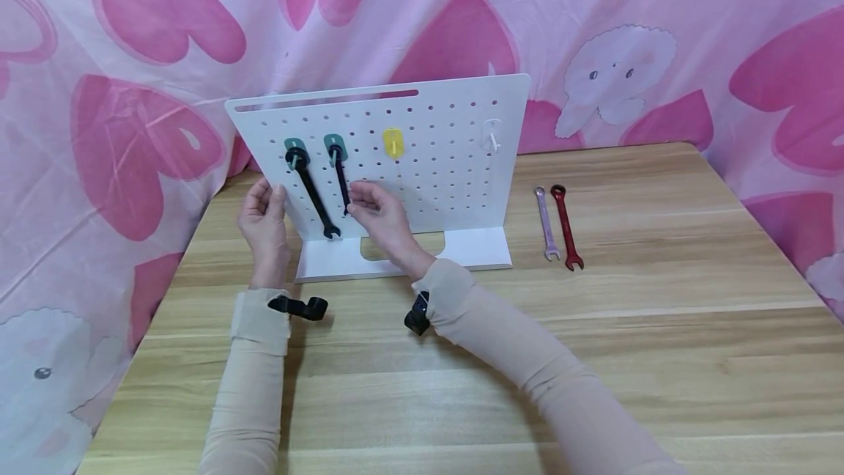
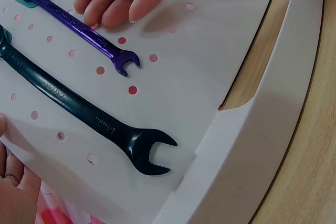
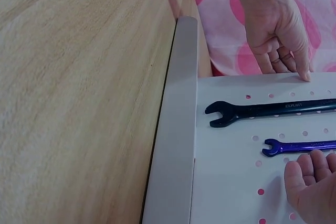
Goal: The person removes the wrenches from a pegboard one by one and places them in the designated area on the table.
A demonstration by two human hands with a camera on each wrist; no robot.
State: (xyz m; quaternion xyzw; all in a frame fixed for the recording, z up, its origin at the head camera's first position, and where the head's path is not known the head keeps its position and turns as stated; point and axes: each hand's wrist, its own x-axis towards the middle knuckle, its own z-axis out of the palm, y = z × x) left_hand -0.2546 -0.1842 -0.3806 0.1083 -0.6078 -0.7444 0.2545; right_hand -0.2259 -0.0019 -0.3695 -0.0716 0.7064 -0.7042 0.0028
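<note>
Your right hand [image 1: 379, 212] sits at the front of the white pegboard [image 1: 435, 167] in the head view, fingers loosely bent beside the purple wrench [image 1: 341, 178], which hangs by its ring end from a teal hook [image 1: 334, 142]; whether you're pinching the shaft is not clear here. Your left hand [image 1: 264, 220] grips the board's left edge, which looks like a way to steady it. A black wrench [image 1: 310, 193] hangs from the neighbouring hook, and two more wrenches [image 1: 557, 224] lie on the wooden table [image 1: 659, 328] to the right. From the left wrist, your right-hand fingers [image 2: 118, 1] are relaxed and open, tips just above the purple wrench [image 2: 84, 32]; raised lettering on the black wrench [image 2: 89, 114] is too small to read. From the right wrist, your left hand [image 3: 278, 40] curls over the board edge, and the black wrench [image 3: 268, 111] carries a word that seems to read "EXPERT".
</note>
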